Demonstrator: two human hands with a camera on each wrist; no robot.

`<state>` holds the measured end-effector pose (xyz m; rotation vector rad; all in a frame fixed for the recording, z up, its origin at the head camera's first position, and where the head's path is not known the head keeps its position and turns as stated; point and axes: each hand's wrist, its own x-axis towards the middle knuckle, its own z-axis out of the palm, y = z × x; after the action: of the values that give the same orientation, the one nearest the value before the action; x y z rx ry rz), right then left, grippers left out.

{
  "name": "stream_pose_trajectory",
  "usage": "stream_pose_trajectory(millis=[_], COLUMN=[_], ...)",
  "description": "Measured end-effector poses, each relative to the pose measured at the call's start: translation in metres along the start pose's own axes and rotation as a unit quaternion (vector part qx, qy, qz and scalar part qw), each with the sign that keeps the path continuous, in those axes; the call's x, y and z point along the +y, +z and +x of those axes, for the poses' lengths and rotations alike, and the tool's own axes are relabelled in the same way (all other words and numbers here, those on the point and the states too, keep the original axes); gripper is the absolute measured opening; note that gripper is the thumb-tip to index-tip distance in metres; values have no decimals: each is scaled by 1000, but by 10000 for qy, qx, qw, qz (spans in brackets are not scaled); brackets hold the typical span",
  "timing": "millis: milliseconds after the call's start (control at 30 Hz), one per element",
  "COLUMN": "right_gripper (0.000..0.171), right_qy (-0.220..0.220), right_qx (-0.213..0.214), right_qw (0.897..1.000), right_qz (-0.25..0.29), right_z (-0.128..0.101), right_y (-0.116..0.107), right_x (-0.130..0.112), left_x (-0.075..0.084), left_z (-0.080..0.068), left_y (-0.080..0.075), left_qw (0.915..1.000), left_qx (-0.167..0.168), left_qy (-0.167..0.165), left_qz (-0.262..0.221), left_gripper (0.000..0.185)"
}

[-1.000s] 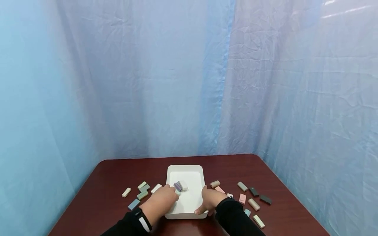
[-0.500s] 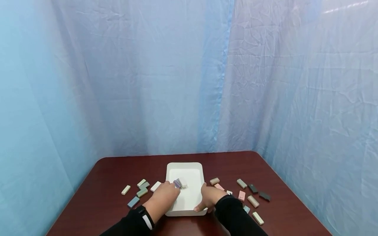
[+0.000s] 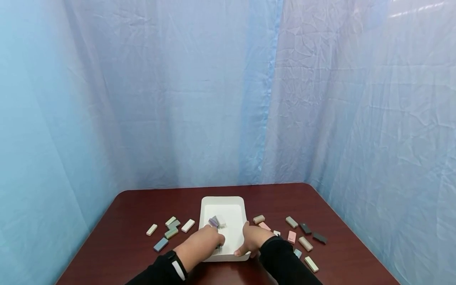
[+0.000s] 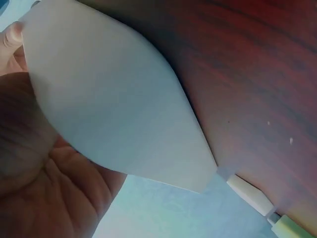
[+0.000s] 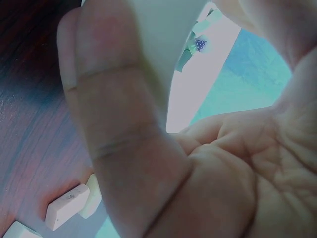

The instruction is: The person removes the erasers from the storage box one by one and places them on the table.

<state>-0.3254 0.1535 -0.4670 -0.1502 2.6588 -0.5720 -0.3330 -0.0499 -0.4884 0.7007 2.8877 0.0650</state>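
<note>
A white rectangular tray (image 3: 233, 233) lies at the near middle of the table. My right hand (image 3: 254, 238) grips its right wall near the front corner, thumb over the rim inside and fingers outside. My left hand (image 3: 203, 243) reaches over the left wall with its fingers bent down into the tray. At those fingertips a small dark greyish block (image 3: 218, 247) peeks out, mostly hidden by the hand. Just beyond lie a purple block (image 3: 213, 221) and a white block (image 3: 221, 221). The left wrist view mostly shows the tray's outer wall (image 4: 114, 94).
Several small blocks lie left of the tray, among them a blue block (image 3: 161, 244) and a cream block (image 3: 188, 226). More are scattered to the right, including a pink block (image 3: 291, 236) and a black block (image 3: 319, 238). Blue curtains (image 3: 171, 99) hang behind the dark red table (image 3: 135, 209).
My left hand has moved right and toward me inside the tray, uncovering more of the cream block outside on the left. The right hand stays at the tray's wall.
</note>
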Motion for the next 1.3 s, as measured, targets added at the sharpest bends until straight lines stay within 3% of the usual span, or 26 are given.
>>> stream_pose_trajectory(millis=[67, 100, 167, 333, 500, 700, 833, 1067, 1167, 1300], right_gripper=[122, 124, 126, 122, 116, 114, 116, 116, 116, 116], right_qy=[18, -14, -1, 65, 8, -66, -54, -30, -18, -58], right_qx=[-21, -45, -56, -9, 31, 58, 62, 52, 52, 63], right_qw=[10000, 10000, 9999, 10000, 10000, 10000, 9999, 9996, 9995, 9997], right_qz=[21, -68, -106, 46, 59, -23, 152, 267, 313, 207], right_z=[3, 7, 9, 2, -3, -4, -5, -5, -6, -7], right_y=[0, 2, 2, 1, 0, -3, -3, -1, -2, -3], right_x=[1, 3, 4, -1, -3, -3, -3, 0, -1, -2], left_x=[-3, -5, -8, -12, -17, -38, -70, -152, -179, -199], left_z=[0, -1, -2, -7, -16, -26, -33, -59, -71, -83], left_y=[1, 1, 3, 4, 0, -20, -26, -19, -13, -7], left_qw=[9989, 9954, 9914, 9867, 9832, 9812, 9774, 9740, 9720, 9708], left_qx=[150, 310, 502, 750, 1129, 1735, 2108, 1951, 1924, 1898], left_qy=[435, 767, 1056, 1338, 1304, 792, 130, -1138, -1335, -1450], left_qz=[119, 483, 594, 544, 603, 296, -5, -147, -175, -241], left_gripper=[15, 20, 20, 19, 22, 23, 17, 17, 14, 18])
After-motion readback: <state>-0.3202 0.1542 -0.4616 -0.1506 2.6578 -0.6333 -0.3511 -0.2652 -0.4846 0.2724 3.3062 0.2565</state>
